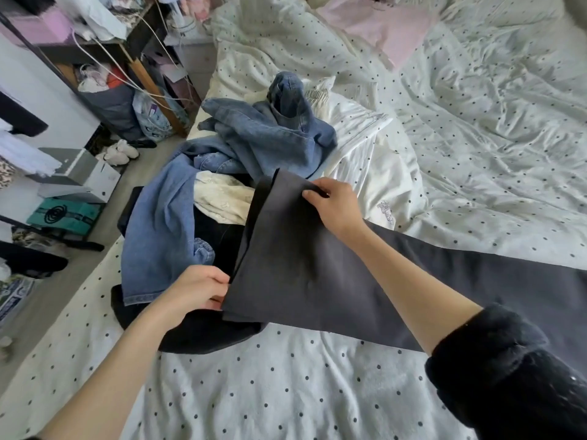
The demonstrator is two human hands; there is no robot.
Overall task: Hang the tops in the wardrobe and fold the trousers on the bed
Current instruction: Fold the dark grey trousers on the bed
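— While the dark trousers [333, 281] are lying across the bed [286, 392], what's gripping them?
— Both hands: the left hand [197, 289] is pinching the near hem corner, the right hand [333, 201] is pinching the far one.

Near edge of the bed [286, 392]: bare sheet, open for passage. Left edge: blocked by piled jeans [254, 134] and a cream garment [219, 198]. Dark trousers [317, 274] span the middle toward the right edge. Far right side: rumpled duvet [492, 122].
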